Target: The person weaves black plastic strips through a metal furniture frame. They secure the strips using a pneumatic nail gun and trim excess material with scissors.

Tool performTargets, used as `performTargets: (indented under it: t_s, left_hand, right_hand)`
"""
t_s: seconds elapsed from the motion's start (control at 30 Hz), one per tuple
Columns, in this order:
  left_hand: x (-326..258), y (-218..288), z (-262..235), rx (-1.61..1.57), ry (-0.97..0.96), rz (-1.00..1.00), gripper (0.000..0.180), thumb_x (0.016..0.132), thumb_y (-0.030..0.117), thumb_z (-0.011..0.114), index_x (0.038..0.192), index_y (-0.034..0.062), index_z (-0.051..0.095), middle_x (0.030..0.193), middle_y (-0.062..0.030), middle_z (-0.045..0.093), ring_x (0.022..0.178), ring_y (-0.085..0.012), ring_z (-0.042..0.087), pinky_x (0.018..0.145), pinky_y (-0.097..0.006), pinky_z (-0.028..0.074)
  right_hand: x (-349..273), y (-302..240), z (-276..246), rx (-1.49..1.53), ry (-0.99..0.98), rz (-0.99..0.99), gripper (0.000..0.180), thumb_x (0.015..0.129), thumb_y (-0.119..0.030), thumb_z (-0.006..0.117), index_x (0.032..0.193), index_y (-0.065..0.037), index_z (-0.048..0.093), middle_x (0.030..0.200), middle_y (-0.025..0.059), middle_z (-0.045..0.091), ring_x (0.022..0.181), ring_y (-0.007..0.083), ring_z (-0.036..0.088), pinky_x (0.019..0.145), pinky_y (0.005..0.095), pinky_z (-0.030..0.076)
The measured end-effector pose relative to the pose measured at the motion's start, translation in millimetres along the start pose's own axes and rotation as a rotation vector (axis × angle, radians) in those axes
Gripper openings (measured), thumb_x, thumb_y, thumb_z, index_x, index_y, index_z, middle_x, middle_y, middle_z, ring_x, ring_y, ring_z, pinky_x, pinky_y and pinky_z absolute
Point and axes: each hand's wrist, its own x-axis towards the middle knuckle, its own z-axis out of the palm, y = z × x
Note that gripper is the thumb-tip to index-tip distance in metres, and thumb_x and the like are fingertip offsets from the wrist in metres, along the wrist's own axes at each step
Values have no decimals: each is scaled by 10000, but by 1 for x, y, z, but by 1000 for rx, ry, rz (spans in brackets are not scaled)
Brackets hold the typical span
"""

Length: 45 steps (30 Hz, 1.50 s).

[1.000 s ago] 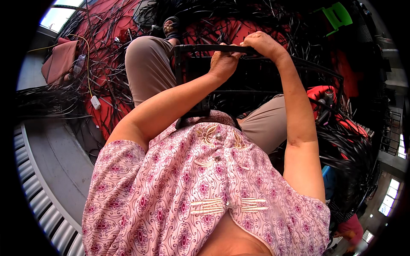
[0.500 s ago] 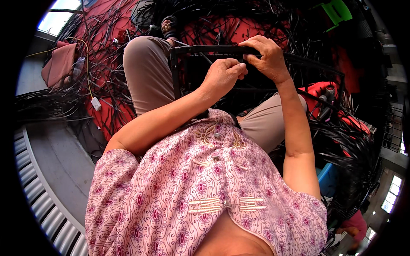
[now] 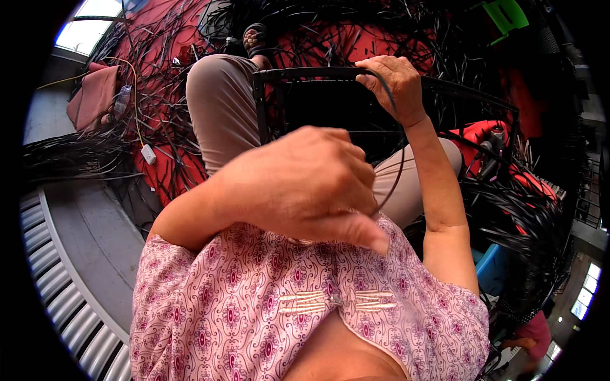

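Black strand (image 3: 399, 171) runs twelve-to-six from the right hand (image 3: 391, 86), clamped on the frame's top bar (image 3: 318, 73), down to the fisted left hand (image 3: 305, 184).

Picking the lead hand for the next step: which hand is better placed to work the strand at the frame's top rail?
Right. The right hand has its grip on the top rail of the black frame, where the black strand starts. The left hand is fisted on the strand's far end near the chest, away from the frame.
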Motion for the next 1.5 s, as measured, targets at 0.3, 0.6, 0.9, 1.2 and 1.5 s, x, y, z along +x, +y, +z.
performTargets:
  t_s: [0.3, 0.6, 0.9, 1.2, 1.5]
  left_hand:
    - [-7, -147, -39, -737, 640, -487, 784, 980, 663, 295, 1188, -15, 630, 1088, -128, 677, 965, -246, 616, 933, -371, 455]
    - [1, -169, -25, 146, 189, -532, 436, 802, 225, 754, 1180, 37, 647, 1079, -107, 686, 1011, -273, 649, 904, -360, 496]
    - [17, -147, 13, 612, 344, -698, 341, 868, 405, 645, 1002, 95, 694, 891, -98, 689, 853, -315, 667, 728, -417, 508]
    - [22, -156, 9, 720, 400, -606, 327, 883, 440, 642, 931, 121, 699, 829, -66, 655, 764, -324, 660, 652, -431, 499]
    - [83, -190, -50, 823, 344, -385, 280, 845, 382, 695, 906, 109, 688, 815, -51, 664, 745, -306, 668, 626, -402, 509]
  right_hand:
    - [7, -8, -7, 130, -9, 145, 228, 768, -294, 763, 894, -108, 728, 846, 25, 704, 772, 226, 650, 707, 341, 456]
    - [3, -6, -7, 214, 38, 213, 100, 753, -209, 747, 825, -141, 729, 832, -6, 684, 760, 192, 653, 692, 325, 454]
    - [7, -9, -5, 309, 186, 267, 81, 769, -177, 740, 818, -114, 731, 849, 48, 662, 791, 228, 651, 736, 342, 491]
    - [17, -9, 0, 334, 212, 335, 150, 825, -209, 711, 828, -59, 698, 798, 84, 681, 757, 276, 664, 673, 368, 515]
    - [45, 48, -9, 270, 400, 428, 171, 813, -239, 726, 789, -71, 708, 762, 65, 673, 730, 263, 658, 650, 366, 511]
